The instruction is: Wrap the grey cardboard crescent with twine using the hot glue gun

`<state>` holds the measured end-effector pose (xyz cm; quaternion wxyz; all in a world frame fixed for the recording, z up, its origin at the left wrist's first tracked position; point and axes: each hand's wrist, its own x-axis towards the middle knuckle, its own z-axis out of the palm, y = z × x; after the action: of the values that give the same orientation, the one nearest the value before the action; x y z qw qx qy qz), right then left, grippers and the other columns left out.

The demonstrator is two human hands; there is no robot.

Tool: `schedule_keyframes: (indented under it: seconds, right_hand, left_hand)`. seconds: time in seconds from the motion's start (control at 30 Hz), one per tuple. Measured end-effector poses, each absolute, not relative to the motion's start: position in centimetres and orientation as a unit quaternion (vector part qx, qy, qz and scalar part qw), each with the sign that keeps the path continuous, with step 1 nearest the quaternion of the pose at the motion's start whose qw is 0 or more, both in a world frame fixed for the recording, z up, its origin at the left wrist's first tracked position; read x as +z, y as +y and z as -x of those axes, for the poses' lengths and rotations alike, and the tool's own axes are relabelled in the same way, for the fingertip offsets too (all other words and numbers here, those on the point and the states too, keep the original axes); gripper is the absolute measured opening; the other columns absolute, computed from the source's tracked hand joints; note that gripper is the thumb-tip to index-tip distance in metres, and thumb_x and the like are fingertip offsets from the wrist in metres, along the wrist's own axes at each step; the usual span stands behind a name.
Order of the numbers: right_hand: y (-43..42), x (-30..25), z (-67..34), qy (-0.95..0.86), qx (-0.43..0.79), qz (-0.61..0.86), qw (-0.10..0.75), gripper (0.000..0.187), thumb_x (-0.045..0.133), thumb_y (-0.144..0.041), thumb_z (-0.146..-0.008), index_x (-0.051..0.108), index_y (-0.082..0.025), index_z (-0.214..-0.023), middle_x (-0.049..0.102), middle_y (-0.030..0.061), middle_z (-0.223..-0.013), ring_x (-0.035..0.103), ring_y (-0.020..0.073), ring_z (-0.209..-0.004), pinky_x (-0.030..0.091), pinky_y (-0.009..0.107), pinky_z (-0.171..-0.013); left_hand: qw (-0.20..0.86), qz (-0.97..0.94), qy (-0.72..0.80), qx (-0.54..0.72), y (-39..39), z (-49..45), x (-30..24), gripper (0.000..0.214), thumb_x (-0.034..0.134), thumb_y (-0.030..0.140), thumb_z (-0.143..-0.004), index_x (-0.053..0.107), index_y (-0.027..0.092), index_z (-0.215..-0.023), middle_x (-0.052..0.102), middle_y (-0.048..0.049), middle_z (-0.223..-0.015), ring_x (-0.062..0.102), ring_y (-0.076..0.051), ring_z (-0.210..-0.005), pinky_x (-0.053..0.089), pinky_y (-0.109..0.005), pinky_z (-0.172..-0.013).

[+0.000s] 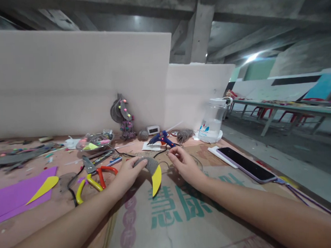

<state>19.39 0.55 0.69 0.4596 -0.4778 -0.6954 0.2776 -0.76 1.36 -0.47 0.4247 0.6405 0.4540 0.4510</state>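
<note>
My left hand (130, 174) is closed on a crescent-shaped yellow piece (156, 182), like foam or felt, whose upper part is wrapped in grey yarn (149, 165). The bare yellow tip points down toward me. My right hand (185, 165) is just to the right, thumb and fingers pinched together. A thin strand of the yarn runs from the crescent to these fingers; its end in the pinch is hidden. Both hands are over a flattened cardboard sheet (166, 242) with green printed characters.
Beyond my hands lie a blue glue gun (162, 138), loose grey yarn (185, 135) and a yarn-wrapped ornament (123, 115). Pliers (91, 168) and purple sheets (22, 194) with a yellow piece (44, 189) lie left. A water jug (211, 119) and phone (246, 164) are right.
</note>
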Motion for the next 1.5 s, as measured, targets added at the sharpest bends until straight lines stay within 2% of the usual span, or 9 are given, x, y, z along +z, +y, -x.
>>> schedule_keyframes:
  seconds: [0.07,0.13,0.23,0.4,0.6,0.77,0.93,1.13,1.5]
  right_hand:
    - [0.3,0.8,-19.4,-0.724,0.260,0.476,0.426,0.031,0.041,-0.039,-0.085,0.049,-0.016,-0.066,0.042,-0.0044,-0.052,0.041,0.0075,-0.046,0.034,0.019,-0.046]
    - [0.0,0.7,-19.3,-0.758,0.267,0.473,0.362,0.040,0.039,-0.041,-0.086,0.049,-0.015,-0.057,0.044,-0.0031,-0.050,0.042,0.0075,-0.046,0.033,0.020,-0.046]
    - [-0.1,0.2,-19.2,-0.778,0.279,0.473,0.305,0.036,0.043,-0.041,-0.084,0.059,-0.015,-0.065,0.053,-0.0008,-0.054,0.048,0.0090,-0.050,0.033,0.019,-0.047]
    - [0.2,-0.3,-19.0,-0.780,0.296,0.461,0.302,0.020,0.052,-0.031,-0.079,0.065,-0.016,-0.078,0.062,0.0008,-0.066,0.053,0.0107,-0.058,0.038,0.020,-0.052]
    - [0.0,0.3,-19.1,-0.780,0.313,0.443,0.312,0.028,0.046,-0.037,-0.083,0.060,-0.015,-0.072,0.057,-0.0003,-0.061,0.049,0.0092,-0.053,0.036,0.019,-0.048]
    - [0.0,0.5,-19.2,-0.745,0.358,0.452,0.337,0.036,0.035,-0.041,-0.088,0.060,-0.015,-0.080,0.048,-0.0032,-0.054,0.041,0.0065,-0.042,0.031,0.018,-0.040]
    - [0.2,0.4,-18.8,-0.742,0.356,0.463,0.330,0.025,0.049,-0.036,-0.081,0.062,-0.014,-0.081,0.053,-0.0029,-0.055,0.044,0.0069,-0.044,0.035,0.019,-0.045]
    - [0.0,0.4,-18.6,-0.747,0.354,0.459,0.325,0.022,0.055,-0.036,-0.077,0.060,-0.015,-0.074,0.058,-0.0012,-0.060,0.047,0.0078,-0.049,0.037,0.019,-0.049]
    - [0.1,0.1,-18.7,-0.747,0.383,0.441,0.317,0.018,0.049,-0.031,-0.079,0.054,-0.016,-0.071,0.055,-0.0027,-0.057,0.045,0.0067,-0.046,0.036,0.018,-0.046]
  left_hand:
    - [0.450,-0.617,0.455,0.458,1.4,0.8,-0.5,0.034,0.055,0.047,-0.071,0.061,0.014,-0.079,0.050,0.0041,-0.050,0.042,-0.010,-0.043,0.029,-0.020,-0.042]
    - [0.462,-0.605,0.457,0.460,1.5,0.8,-0.5,0.035,0.055,0.049,-0.071,0.056,0.014,-0.075,0.037,0.0082,-0.043,0.031,-0.007,-0.038,0.020,-0.019,-0.038]
    - [0.458,-0.612,0.458,0.454,1.6,0.9,-0.8,0.034,0.053,0.050,-0.073,0.051,0.015,-0.072,0.030,0.0097,-0.043,0.026,-0.006,-0.038,0.018,-0.018,-0.038]
    - [0.413,-0.656,0.462,0.430,1.5,1.0,-1.0,0.036,0.048,0.051,-0.077,0.053,0.015,-0.075,0.033,0.0085,-0.044,0.029,-0.007,-0.040,0.021,-0.019,-0.040]
    - [0.375,-0.681,0.477,0.409,1.2,1.0,-0.7,0.035,0.049,0.050,-0.077,0.053,0.016,-0.074,0.040,0.0069,-0.047,0.036,-0.009,-0.042,0.026,-0.020,-0.041]
    - [0.373,-0.686,0.474,0.406,1.2,1.1,-0.7,0.035,0.046,0.050,-0.078,0.053,0.016,-0.075,0.039,0.0075,-0.046,0.036,-0.008,-0.041,0.026,-0.020,-0.040]
    - [0.354,-0.697,0.478,0.400,1.1,1.0,-0.5,0.033,0.047,0.049,-0.077,0.053,0.017,-0.073,0.041,0.0074,-0.047,0.038,-0.009,-0.042,0.028,-0.020,-0.041]
    - [0.327,-0.717,0.482,0.383,0.4,0.8,0.0,0.032,0.048,0.046,-0.077,0.060,0.017,-0.081,0.052,0.0037,-0.055,0.043,-0.011,-0.046,0.031,-0.022,-0.045]
    - [0.329,-0.716,0.480,0.386,0.2,0.7,0.1,0.030,0.050,0.044,-0.077,0.062,0.017,-0.082,0.053,0.0026,-0.054,0.048,-0.014,-0.051,0.035,-0.023,-0.049]
